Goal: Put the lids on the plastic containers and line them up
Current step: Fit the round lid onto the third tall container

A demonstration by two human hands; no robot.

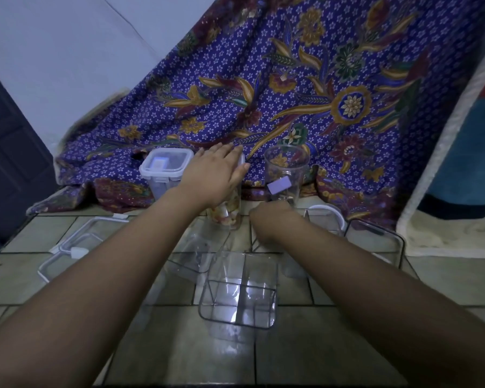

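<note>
The left hand (216,175) lies flat, fingers extended, pressing a lid onto the tall clear plastic container (228,212) standing on the tiled floor (333,345). The right hand (266,217) is beside its base; its grip cannot be determined. Judged next: latch the lid, then align with the lidded square clear container (164,170).

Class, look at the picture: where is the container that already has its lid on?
The lidded container stands far left on the tiled floor, against the patterned cloth, just left of the left hand.
</note>
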